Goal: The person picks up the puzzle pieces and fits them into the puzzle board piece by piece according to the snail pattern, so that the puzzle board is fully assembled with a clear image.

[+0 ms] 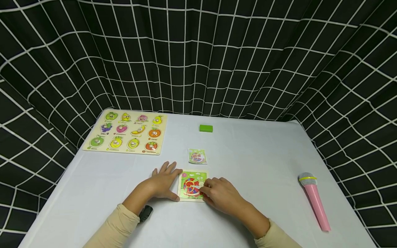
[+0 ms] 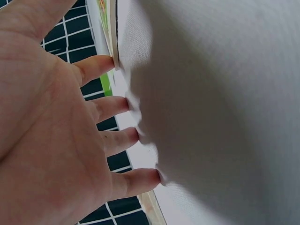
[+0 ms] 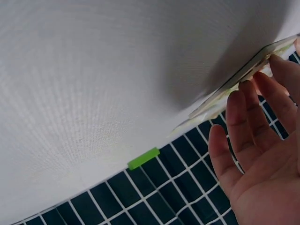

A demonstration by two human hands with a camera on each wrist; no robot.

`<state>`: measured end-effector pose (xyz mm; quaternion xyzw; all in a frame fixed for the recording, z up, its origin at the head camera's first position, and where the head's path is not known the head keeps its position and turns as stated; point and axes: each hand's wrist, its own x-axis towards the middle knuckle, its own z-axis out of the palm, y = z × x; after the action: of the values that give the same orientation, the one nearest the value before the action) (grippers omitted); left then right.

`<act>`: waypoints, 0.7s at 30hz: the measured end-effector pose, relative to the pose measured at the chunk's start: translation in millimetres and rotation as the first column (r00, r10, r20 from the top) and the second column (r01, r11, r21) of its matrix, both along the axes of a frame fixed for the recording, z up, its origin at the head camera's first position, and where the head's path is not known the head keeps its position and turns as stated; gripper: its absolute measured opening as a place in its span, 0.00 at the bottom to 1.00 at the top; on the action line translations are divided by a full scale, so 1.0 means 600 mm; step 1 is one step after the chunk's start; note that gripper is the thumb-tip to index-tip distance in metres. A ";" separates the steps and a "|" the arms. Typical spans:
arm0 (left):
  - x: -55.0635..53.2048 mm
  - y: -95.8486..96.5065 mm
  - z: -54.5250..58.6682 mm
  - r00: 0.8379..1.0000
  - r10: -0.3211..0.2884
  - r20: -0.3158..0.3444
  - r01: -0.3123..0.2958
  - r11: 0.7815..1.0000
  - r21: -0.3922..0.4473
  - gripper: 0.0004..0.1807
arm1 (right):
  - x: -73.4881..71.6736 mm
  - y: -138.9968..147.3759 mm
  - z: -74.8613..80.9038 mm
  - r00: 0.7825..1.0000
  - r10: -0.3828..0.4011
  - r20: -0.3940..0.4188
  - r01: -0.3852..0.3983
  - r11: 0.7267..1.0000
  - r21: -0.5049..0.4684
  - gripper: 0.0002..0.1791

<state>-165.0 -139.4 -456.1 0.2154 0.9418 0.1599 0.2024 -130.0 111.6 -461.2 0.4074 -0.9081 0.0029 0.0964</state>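
Note:
A square puzzle board (image 1: 193,175) with a colourful snail-like picture on green lies flat on the white table in the head view. My left hand (image 1: 163,182) is spread at its left side, with thumb and index fingertip at the board's edge. The left wrist view shows that palm (image 2: 56,131), its other fingertips resting on the cloth. From the right, my right hand (image 1: 222,196) reaches over the board, its index finger and thumb at the picture's right part. In the right wrist view its fingers (image 3: 236,110) are loosely bent by the board (image 3: 234,79); I cannot tell whether they pinch a piece.
A small picture card (image 1: 197,156) lies just beyond the board, with a green block (image 1: 206,128) farther back. At the back left is a fruit puzzle board (image 1: 125,132). A pink toy microphone (image 1: 316,205) lies at the right. Black gridded cloth (image 1: 198,58) surrounds the table.

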 end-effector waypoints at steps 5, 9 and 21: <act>0.001 0.001 0.000 1.000 -0.004 0.001 0.004 1.000 0.002 0.53 | 0.003 0.003 0.001 1.000 -0.008 0.009 0.008 1.000 -0.003 0.09; 0.001 0.000 0.000 1.000 -0.004 -0.002 0.004 1.000 0.000 0.53 | 0.004 0.002 0.001 1.000 -0.015 0.022 0.015 1.000 0.001 0.10; 0.003 0.000 0.003 1.000 -0.002 0.010 0.002 1.000 -0.002 0.53 | 0.000 -0.002 0.003 0.990 -0.045 0.131 0.051 0.998 -0.045 0.11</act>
<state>-162.9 -139.6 -454.2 0.2156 0.9407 0.1598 0.2073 -130.0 110.4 -459.7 0.3818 -0.9218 0.0489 0.0467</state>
